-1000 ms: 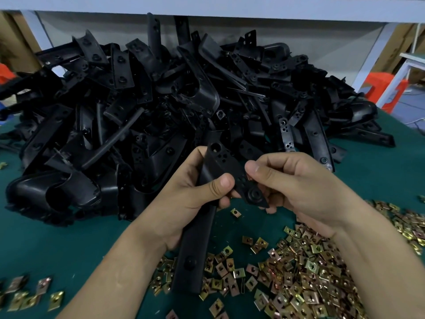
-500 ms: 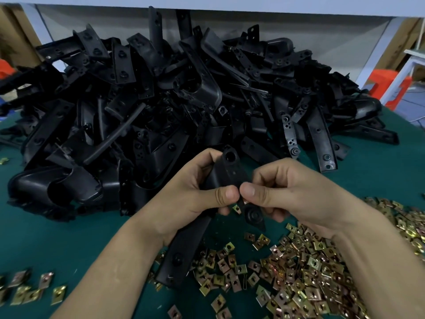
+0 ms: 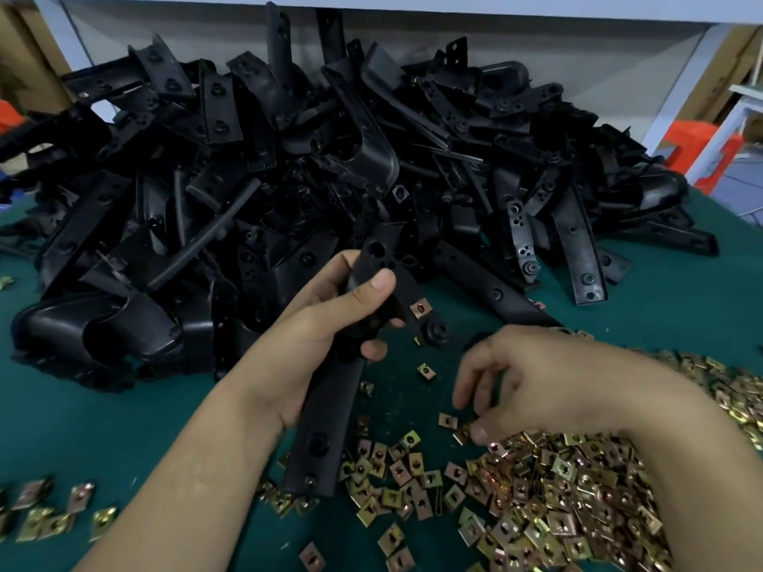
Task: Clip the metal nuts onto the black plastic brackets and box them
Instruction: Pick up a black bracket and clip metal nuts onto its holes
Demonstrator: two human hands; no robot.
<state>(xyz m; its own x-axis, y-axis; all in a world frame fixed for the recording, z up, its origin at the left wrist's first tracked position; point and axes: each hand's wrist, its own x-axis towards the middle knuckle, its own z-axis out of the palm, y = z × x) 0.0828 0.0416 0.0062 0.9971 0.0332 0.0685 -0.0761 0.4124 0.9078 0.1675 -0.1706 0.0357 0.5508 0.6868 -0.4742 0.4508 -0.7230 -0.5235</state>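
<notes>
Bracket (image 3: 326, 410) within tight left grip (image 3: 318, 332); right grip (image 3: 532, 381) blurred at nuts (image 3: 557, 480), pinch uncertain.

The table (image 3: 103, 427) I work at is covered in dark green cloth that runs from the lower left to the right edge of the frame. Along the top, a white shelf edge (image 3: 413, 4) crosses the whole view, with a pale grey back panel (image 3: 598, 76) under it in soft shadow. A white slanted strut (image 3: 681, 88) comes down in the upper right, and another strut (image 3: 53, 35) slants in the upper left beside brown board (image 3: 20, 64). Past the table's right edge I see an orange-red plastic stool (image 3: 697, 146), a white frame (image 3: 747, 101) just beside it, and bluish-grey floor (image 3: 739, 192) with thin cables. The light is even and dim.
</notes>
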